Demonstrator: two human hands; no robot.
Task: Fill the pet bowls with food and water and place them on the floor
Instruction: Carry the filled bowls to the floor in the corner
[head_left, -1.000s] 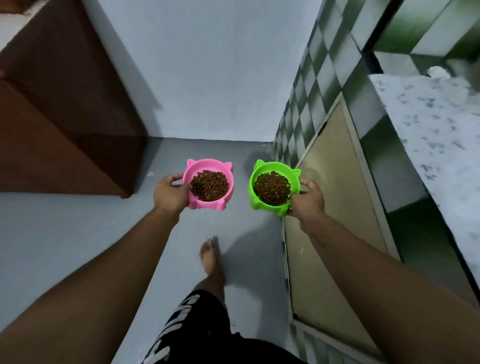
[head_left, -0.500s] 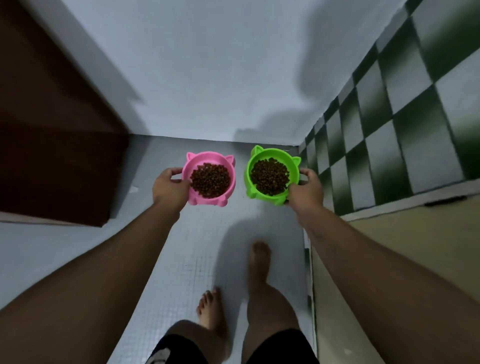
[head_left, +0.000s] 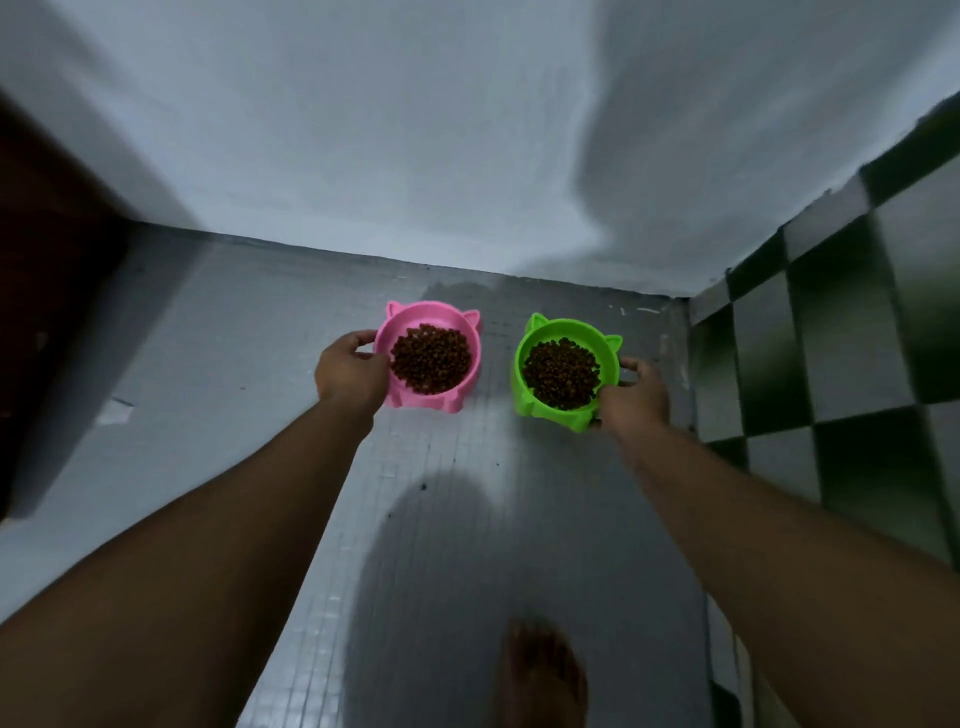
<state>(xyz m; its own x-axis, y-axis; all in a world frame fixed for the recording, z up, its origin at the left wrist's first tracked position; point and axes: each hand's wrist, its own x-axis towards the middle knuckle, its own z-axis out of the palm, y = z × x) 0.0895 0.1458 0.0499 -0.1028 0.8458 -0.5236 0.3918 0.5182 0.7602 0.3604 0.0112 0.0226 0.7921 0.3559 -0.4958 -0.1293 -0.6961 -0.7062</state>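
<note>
**Operator:** State the condition of the hands.

**Inspector:** Left hand (head_left: 349, 371): fingers curled round the near-left rim of the pink bowl (head_left: 435, 313), thumb on top of the rim. Right hand (head_left: 631, 397): fingers curled round the right side of the green bowl (head_left: 540, 410). Both arms are extended forward and down.

**Operator:** Location of the bowls?

**Inspector:** The pink bowl sits directly right of the left hand. The green bowl sits directly left of the right hand. The two bowls lie between the hands, side by side and apart, with a strip of grey floor (head_left: 467, 519) visible between them. Both are level, ear-shaped tabs pointing away from the person. Contact with the floor cannot be confirmed.

**Operator:** Contents?

**Inspector:** Each bowl carries a load of brown kibble (head_left: 431, 358), below rim level. Water is not discernible in either.

**Operator:** Surroundings?

**Inspector:** A white wall (head_left: 415, 130) stands beyond the hands. A green-and-white checkered tile wall (head_left: 831, 338) runs outboard of the right hand. A dark brown cabinet (head_left: 41, 260) stands outboard of the left hand. A bare foot (head_left: 545, 670) rests on the floor behind the hands, nearer the right arm.
</note>
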